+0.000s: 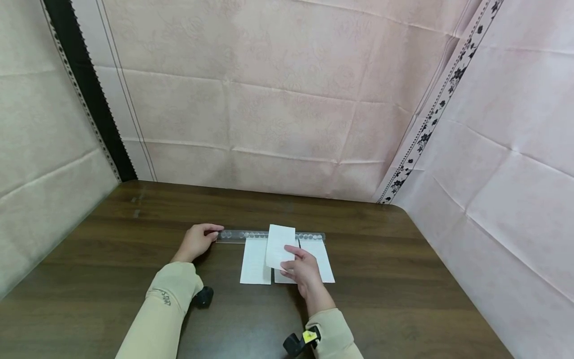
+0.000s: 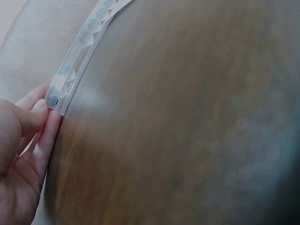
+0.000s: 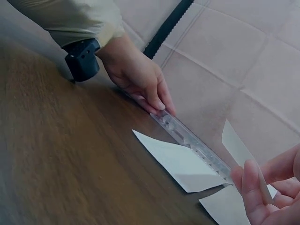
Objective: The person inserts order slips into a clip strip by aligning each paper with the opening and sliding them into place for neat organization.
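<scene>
My left hand (image 1: 199, 242) pinches the left end of a clear plastic rail (image 1: 233, 236) with a row of round clear discs along it. In the left wrist view, thumb and fingers grip the rail's tip (image 2: 57, 93). Several white paper slips hang from the rail's near edge, among them a left slip (image 1: 255, 262) and a right slip (image 1: 319, 259). Between thumb and fingers, my right hand (image 1: 305, 271) holds another white slip (image 1: 280, 244), raised over the middle of the rail and covering part of it. The right wrist view shows this slip (image 3: 239, 145) tilted up.
Under everything lies a dark wooden table (image 1: 403, 299). Pale patterned cloth (image 1: 278, 114) rises behind the table, with more at both sides. A black wrist camera (image 1: 203, 297) sits at the left cuff, another (image 1: 293, 344) at the right.
</scene>
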Action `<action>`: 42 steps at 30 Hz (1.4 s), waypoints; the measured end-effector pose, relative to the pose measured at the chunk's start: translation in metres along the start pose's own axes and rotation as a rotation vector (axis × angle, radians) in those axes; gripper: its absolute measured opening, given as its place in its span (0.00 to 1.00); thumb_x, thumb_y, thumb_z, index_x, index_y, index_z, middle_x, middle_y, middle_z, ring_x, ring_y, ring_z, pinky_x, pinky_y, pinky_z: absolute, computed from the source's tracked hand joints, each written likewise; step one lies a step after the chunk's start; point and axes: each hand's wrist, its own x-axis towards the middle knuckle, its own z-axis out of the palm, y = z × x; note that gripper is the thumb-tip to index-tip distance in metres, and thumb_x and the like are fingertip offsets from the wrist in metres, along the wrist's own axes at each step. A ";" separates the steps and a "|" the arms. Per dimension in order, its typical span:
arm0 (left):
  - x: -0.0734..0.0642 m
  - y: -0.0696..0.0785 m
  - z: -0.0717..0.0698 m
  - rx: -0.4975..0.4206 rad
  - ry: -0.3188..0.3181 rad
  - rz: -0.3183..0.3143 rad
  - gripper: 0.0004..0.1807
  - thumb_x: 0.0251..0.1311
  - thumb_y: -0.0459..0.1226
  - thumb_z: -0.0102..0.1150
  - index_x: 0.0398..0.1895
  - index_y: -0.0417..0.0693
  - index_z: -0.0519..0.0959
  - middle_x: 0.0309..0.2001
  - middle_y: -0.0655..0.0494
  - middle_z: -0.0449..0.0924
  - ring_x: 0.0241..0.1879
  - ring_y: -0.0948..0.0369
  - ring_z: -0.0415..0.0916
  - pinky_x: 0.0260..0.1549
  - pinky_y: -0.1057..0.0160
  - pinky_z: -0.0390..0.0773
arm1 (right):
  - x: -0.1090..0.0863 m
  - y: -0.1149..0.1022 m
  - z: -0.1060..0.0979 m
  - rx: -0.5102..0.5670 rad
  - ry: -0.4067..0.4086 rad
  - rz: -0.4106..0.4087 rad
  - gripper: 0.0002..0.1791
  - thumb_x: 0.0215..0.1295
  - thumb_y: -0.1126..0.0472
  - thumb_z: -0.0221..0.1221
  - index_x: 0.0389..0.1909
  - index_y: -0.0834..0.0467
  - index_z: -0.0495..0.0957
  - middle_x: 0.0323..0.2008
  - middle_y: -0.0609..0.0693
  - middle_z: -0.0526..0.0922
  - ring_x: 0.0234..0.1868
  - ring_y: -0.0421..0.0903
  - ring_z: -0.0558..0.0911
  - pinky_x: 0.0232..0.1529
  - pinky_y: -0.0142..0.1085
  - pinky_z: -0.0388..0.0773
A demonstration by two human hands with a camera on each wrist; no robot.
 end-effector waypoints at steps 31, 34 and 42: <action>-0.003 0.005 -0.002 0.001 -0.005 -0.001 0.12 0.63 0.29 0.52 0.47 0.38 0.80 0.50 0.38 0.77 0.52 0.44 0.70 0.51 0.45 0.68 | -0.010 0.011 0.050 0.032 -0.122 -0.012 0.24 0.50 0.81 0.58 0.52 0.68 0.75 0.40 0.56 0.81 0.26 0.43 0.77 0.33 0.38 0.80; -0.003 0.005 -0.003 0.001 -0.005 -0.005 0.12 0.63 0.29 0.52 0.47 0.38 0.80 0.49 0.38 0.77 0.52 0.44 0.71 0.51 0.45 0.68 | -0.010 0.012 0.054 0.046 -0.133 -0.009 0.24 0.50 0.81 0.57 0.51 0.68 0.75 0.38 0.56 0.81 0.25 0.43 0.77 0.31 0.37 0.80; -0.002 0.002 -0.002 -0.002 -0.001 0.001 0.12 0.63 0.29 0.52 0.48 0.39 0.80 0.49 0.39 0.77 0.51 0.45 0.71 0.50 0.45 0.69 | -0.013 0.016 0.062 0.040 -0.155 -0.001 0.23 0.51 0.81 0.58 0.51 0.68 0.75 0.35 0.55 0.81 0.24 0.42 0.77 0.33 0.38 0.80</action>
